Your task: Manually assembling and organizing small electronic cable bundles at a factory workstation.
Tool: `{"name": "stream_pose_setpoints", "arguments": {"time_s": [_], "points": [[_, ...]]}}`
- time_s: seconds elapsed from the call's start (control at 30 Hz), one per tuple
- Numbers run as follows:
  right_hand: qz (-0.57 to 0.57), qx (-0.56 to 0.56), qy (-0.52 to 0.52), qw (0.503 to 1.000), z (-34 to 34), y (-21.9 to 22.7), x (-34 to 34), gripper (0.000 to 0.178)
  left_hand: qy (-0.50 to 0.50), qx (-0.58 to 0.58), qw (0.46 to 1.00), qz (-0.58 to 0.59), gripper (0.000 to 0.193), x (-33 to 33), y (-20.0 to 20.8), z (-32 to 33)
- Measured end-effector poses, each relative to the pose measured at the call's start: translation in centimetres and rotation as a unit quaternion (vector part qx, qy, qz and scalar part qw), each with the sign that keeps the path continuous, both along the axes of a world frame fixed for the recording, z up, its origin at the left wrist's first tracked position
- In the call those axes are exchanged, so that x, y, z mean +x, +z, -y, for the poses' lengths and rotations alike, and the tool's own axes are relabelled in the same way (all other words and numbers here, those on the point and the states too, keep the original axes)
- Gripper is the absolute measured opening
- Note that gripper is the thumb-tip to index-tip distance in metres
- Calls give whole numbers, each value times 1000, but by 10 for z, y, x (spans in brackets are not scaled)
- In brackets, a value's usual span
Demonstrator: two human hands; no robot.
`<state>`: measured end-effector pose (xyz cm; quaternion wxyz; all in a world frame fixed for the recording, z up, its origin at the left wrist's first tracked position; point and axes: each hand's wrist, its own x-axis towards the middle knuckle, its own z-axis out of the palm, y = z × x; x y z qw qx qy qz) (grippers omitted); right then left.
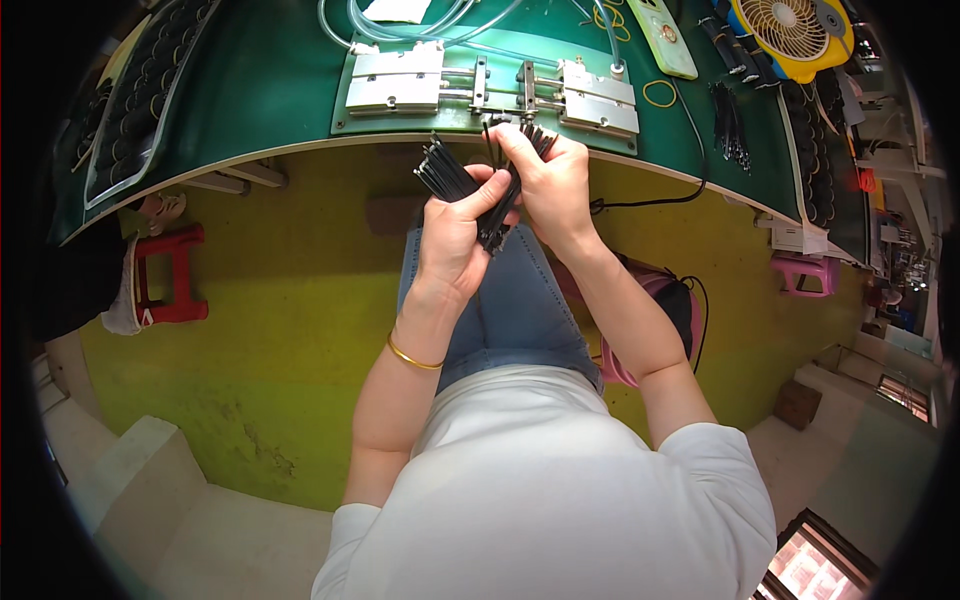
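Note:
My left hand (452, 238) is closed round a bundle of thin black cable pieces (440, 170), whose ends fan out to the upper left. Close beside it, my right hand (556, 188) pinches more of the same black pieces between thumb and fingers. The two hands nearly touch over my lap, just off the table's front edge. Right beyond them lies a fixture with a left silver block (395, 80) and a right silver block (598, 98) on a pale green plate (375, 124). My palms and fingers hide part of the bundle.
On the green table (280, 60) lie clear tubes (460, 38), a green phone case (664, 38), a yellow fan (790, 28) and a black cable bunch (730, 130). A tray of black coils (140, 110) sits at left. Red stool (170, 275) and pink stool (805, 275) stand on the floor.

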<state>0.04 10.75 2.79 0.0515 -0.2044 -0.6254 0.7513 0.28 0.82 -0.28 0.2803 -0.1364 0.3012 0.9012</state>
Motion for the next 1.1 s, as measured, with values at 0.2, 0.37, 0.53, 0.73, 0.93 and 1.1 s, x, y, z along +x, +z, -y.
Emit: {"name": "stream_pose_setpoints", "arguments": {"time_s": [0.2, 0.37, 0.53, 0.73, 0.93, 1.1], "points": [[-12, 13, -18, 1000, -4, -7, -4, 16, 10, -2, 1000, -8, 7, -2, -2, -4], [-3, 5, -18, 1000, -4, -7, -5, 17, 13, -14, 1000, -4, 7, -2, -3, -5], [-6, -20, -20, 1000, -4, -9, -7, 17, 6, -16, 1000, -11, 7, -3, -4, -5], [-12, -29, -22, 999, -4, -9, -6, 19, 14, 4, 1000, -6, 6, -3, 3, -5], [-25, 5, 7, 1000, -2, -6, -2, 20, 14, 8, 1000, -16, 6, -1, 2, -2], [-9, 14, 1, 1000, -3, -7, -3, 20, 10, -31, 999, -39, 5, 0, 2, -4]]}}
